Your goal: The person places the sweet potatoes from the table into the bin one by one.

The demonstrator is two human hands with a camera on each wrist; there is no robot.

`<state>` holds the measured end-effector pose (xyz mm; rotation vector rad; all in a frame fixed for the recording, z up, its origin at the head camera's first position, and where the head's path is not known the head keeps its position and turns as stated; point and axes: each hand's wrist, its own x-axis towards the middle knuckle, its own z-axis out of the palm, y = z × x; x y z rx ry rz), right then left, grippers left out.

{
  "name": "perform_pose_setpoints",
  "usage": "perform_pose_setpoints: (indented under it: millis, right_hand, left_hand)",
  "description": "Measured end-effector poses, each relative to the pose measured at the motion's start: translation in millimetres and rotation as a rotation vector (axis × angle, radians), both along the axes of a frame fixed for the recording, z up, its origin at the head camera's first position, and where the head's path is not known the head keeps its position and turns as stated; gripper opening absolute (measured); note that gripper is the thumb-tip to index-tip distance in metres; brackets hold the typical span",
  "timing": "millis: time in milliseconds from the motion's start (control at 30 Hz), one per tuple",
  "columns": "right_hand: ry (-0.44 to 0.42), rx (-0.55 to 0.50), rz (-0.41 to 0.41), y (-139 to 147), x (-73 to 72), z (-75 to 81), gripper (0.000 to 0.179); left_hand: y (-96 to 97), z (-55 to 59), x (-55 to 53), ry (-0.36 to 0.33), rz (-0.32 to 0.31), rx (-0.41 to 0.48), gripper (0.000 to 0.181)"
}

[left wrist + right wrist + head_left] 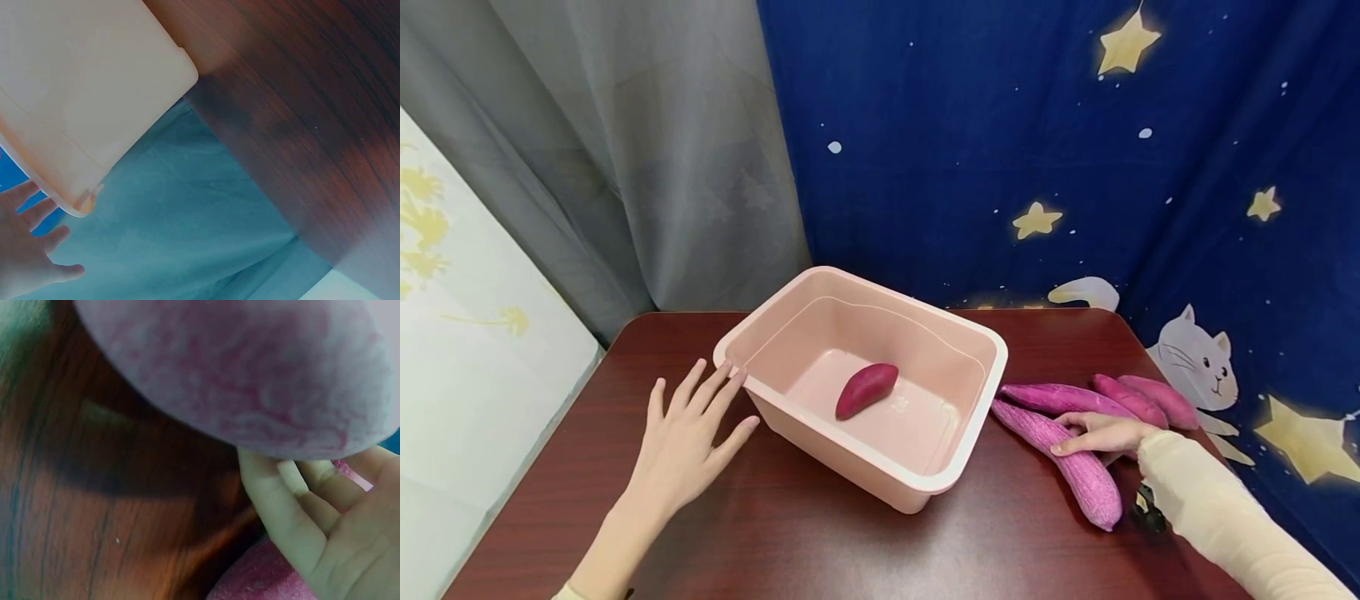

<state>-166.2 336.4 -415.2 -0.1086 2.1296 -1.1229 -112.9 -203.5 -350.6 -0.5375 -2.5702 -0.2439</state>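
Note:
A pink plastic tub (842, 454) with a white rim stands on the table, and one purple sweet potato (867, 390) lies on its floor. My left hand (683, 450) is spread beside the tub's left corner, fingertips right at the rim; the left wrist view shows those fingers (39, 212) at the tub's edge. To the right, my right hand (1101, 435) grips a long, streaked pink-purple vegetable (1086, 483) resembling an eggplant, thumb on its near side. In the right wrist view its rounded end (250, 381) hides some fingertips.
Behind the right hand lies a second long purple vegetable (1060, 397). Two sweet potatoes (1165, 400) sit at the table's right edge. A small dark object (1148, 510) shows under the right wrist. Grey and blue star-patterned curtains (940, 167) hang behind the brown table (760, 533).

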Motion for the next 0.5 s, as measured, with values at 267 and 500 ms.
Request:
perform_pose_setpoints:
  millis: [267, 500]
  right_hand:
    - [0.003, -0.053, -0.007, -0.3, 0.7, -1.8, 0.055]
    - [0.014, -0.084, 0.011, 0.6, 0.3, 5.9, 0.055]
  left_hand:
    - [-0.1, -0.2, 0.7, 0.0, 0.002, 0.0, 0.058]
    - [-0.3, 0.0, 0.6, 0.008, 0.001, -0.001, 0.057]
